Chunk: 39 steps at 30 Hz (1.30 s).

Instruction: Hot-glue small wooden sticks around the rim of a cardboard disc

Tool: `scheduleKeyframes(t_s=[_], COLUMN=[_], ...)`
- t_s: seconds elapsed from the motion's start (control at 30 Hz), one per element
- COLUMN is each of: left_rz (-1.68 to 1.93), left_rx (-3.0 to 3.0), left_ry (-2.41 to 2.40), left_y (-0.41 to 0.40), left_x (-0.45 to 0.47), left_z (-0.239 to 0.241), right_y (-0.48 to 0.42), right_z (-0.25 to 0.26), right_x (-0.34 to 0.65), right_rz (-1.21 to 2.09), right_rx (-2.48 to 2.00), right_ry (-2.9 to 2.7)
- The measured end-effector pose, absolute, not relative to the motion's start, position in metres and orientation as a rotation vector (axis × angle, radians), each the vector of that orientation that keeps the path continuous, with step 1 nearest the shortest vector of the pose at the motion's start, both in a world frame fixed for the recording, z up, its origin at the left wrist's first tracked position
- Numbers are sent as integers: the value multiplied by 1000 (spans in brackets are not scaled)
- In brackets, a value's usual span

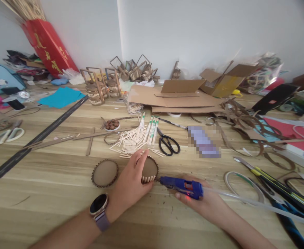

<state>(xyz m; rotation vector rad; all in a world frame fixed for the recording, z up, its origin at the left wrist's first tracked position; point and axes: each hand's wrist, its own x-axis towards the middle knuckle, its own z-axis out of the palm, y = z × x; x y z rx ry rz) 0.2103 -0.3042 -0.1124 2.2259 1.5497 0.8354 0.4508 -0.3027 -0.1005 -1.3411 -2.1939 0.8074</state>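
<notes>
My left hand (132, 178), a watch on its wrist, is closed on a round cardboard base (151, 166) with a ridged rim. Several short wooden sticks stand along the near edge of this base. In my right hand (201, 197) is a blue glue gun (181, 186), its nozzle at the right side of the base and a clear glue stick trailing out behind. A second round base (105, 173) lies flat to the left of my left hand. Just beyond the hands is a pile of cut wooden sticks (131, 140). Part of the held base is hidden by my fingers.
Black scissors (169, 142) and a bowl of brown beads (112, 124) lie past the hands. Cardboard sheets (175, 97) and small finished baskets (95, 91) stand at the back. A utility knife (248, 166) and a tape roll (242, 186) are at right.
</notes>
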Motion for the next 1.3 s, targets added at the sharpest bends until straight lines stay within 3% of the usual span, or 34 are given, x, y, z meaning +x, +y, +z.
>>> scheduleKeyframes(t_s=[1.3], left_rz=[851], left_rx=[2273], left_ry=[1550], left_y=[-304], left_x=[210], left_z=[-111], right_y=[-305], right_z=[-103], right_x=[449], right_rz=[835], right_rx=[-1400], right_ry=[-2128])
